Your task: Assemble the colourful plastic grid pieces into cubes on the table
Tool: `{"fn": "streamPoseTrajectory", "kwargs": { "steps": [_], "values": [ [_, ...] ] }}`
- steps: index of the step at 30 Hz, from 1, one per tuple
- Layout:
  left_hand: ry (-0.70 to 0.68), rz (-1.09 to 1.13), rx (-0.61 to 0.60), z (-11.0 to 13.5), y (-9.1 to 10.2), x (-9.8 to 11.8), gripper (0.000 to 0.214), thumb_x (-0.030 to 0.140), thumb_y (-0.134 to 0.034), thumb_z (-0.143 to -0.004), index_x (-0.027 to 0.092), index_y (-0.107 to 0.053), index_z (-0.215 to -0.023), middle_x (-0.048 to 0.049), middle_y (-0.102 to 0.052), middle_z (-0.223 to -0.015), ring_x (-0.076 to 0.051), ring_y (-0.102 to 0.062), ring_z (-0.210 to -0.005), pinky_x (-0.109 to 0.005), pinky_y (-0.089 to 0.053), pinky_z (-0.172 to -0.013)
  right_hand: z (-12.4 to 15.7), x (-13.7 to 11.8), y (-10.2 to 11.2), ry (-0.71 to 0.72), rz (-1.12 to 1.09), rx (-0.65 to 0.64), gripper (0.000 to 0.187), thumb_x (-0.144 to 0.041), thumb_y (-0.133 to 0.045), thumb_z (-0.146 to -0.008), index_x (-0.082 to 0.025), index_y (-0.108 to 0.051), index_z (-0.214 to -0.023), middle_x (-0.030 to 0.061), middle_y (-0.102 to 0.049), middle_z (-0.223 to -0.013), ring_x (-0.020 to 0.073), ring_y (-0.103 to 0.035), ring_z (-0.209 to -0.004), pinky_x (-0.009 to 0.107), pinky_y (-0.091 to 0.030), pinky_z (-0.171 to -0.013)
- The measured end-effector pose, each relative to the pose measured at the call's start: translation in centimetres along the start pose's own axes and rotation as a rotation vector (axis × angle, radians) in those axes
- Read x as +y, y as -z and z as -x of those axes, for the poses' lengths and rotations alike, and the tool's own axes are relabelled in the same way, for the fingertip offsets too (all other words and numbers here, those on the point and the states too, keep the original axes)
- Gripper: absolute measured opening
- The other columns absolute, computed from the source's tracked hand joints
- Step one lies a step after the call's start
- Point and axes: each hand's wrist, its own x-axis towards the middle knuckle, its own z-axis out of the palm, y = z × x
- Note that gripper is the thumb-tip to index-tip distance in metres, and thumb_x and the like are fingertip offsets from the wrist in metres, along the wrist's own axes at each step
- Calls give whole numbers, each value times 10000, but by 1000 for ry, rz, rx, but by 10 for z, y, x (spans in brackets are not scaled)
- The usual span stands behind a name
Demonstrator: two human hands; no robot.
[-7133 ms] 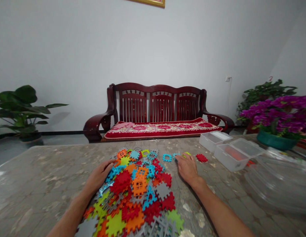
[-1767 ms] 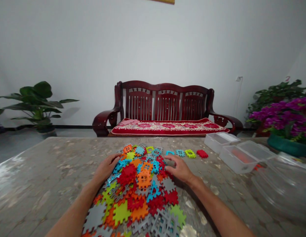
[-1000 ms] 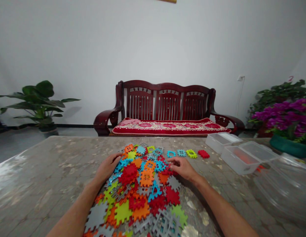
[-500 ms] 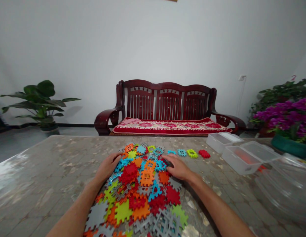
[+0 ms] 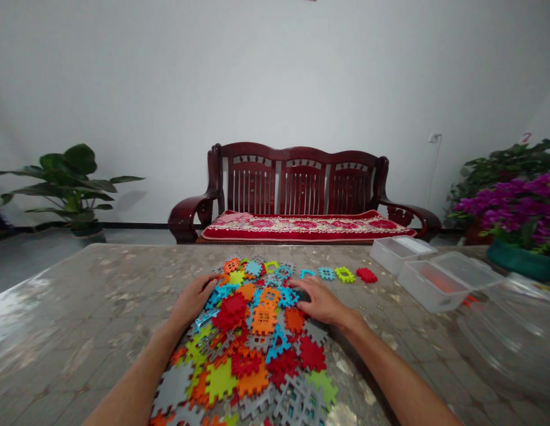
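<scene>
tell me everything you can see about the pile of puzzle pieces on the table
The pile of puzzle pieces is a loose heap of flat, toothed tiles that look like plastic, in red, orange, blue, green and grey, some solid and some with cut-out windows. They overlap at all angles on the marbled table. The left hand rests on its left edge, the right hand on its far right part.

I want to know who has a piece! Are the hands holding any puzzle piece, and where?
Neither grips one. The left hand and right hand rest flat on the pile of pieces.
</scene>
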Motion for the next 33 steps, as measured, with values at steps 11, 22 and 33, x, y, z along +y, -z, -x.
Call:
{"fn": "streamPoseTrajectory", "kwargs": {
  "steps": [11, 22, 33],
  "values": [
    [7, -3, 10, -1, -2, -5, 563, 544, -396, -894, 186, -716, -1187, -94, -727, -1235, -287, -640, -1167, -437, -451, -1064, 3, -7, 1, -11, 18, 44, 660, -157, -629, -740, -215, -565, -1395, 80, -677, -1242, 245, -591, -1146, 372, -431, -1029],
    [-16, 10, 6, -3, -3, -8, 550, 540, -401, -895, 186, -723, -1168, -94, -735, -1219, -283, -642, -1153, -431, -453, -1057, 8, -4, 10, 73, -48, 203, 678, -108, -588, -736, -206, -545, -1406, 82, -688, -1170, 205, -641, -1049, 366, -489, -999],
    [-10, -2, 4, -2, -3, -6, 565, 552, -393, -895, 189, -717, -1181, -94, -728, -1237, -276, -642, -1160, -422, -448, -1066, 20, 37, 17, -140, -193, 204, 656, -157, -661, -647, -227, -626, -1298, 33, -681, -1060, 157, -613, -828, 301, -521, -800]
  ]
}}
